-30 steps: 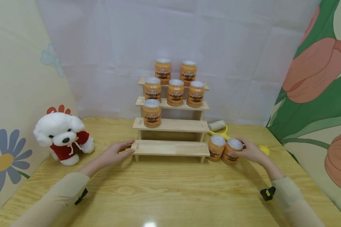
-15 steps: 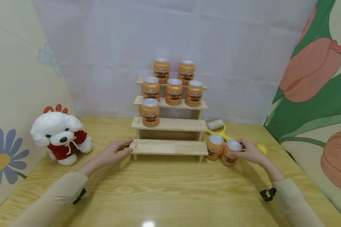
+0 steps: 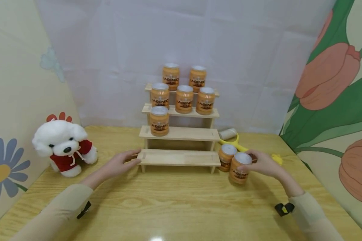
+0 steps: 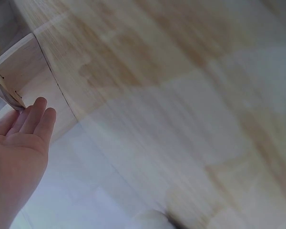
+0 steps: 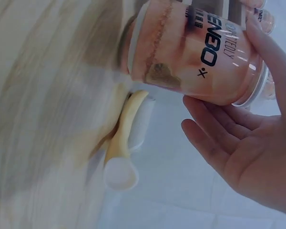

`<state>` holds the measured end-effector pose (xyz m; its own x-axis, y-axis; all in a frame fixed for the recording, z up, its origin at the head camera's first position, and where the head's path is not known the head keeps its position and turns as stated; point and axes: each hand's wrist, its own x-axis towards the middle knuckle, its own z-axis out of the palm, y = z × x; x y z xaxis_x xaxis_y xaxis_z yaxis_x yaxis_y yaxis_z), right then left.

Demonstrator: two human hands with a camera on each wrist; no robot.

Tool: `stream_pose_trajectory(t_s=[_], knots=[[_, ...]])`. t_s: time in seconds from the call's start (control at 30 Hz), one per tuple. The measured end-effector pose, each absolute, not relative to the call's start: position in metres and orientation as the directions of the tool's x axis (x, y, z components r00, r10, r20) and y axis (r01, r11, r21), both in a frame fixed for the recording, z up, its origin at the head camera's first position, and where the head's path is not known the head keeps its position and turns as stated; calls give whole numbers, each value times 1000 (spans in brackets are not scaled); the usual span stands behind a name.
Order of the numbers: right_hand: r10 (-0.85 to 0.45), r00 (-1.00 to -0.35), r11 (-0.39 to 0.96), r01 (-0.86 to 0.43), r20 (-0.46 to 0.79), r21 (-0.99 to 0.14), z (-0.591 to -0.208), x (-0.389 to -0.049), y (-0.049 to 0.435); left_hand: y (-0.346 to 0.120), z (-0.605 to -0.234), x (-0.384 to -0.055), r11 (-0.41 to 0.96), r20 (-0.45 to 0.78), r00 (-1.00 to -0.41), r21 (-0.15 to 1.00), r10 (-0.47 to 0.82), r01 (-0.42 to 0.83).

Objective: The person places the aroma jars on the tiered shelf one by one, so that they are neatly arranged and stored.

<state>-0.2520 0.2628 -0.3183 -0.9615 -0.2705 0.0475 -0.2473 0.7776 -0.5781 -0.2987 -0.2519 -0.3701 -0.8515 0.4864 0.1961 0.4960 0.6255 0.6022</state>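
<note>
My right hand [image 3: 263, 164] grips an orange can [image 3: 239, 169] with a silver lid, thumb on one side and fingers on the other. In the right wrist view the can [image 5: 195, 52] shows dark lettering. Another orange can [image 3: 226, 159] stands just behind it on the table, beside the stepped wooden stand [image 3: 181, 158]. My left hand [image 3: 119, 164] is at the left end of the stand's lowest step. The left wrist view has the fingertips [image 4: 46, 119] against that plank end, thumb across from them. Several matching cans [image 3: 160, 122] stand on the upper three steps.
A yellow-handled lint roller [image 3: 233, 142] lies behind the cans at right. A small yellow object [image 3: 277, 159] sits beyond my right hand. At left on the wooden table [image 3: 175, 201] sits a white plush dog [image 3: 60, 144] in red.
My right hand has brought the can forward and slightly left, away from the can beside it. The left hand keeps its place at the stand.
</note>
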Motion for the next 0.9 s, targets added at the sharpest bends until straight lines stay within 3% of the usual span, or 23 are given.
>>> stream_pose_trajectory(t_s=[0.4, 0.9], knots=[[-274, -949, 721, -309, 155, -620, -294, -255, 228, -251, -371, -300, 627, 199, -854, 603, 480, 493], [-203, -945, 582, -327, 256, -744, -259, -284, 180, -251, -369, -298, 618, 195, -852, 612, 486, 493]])
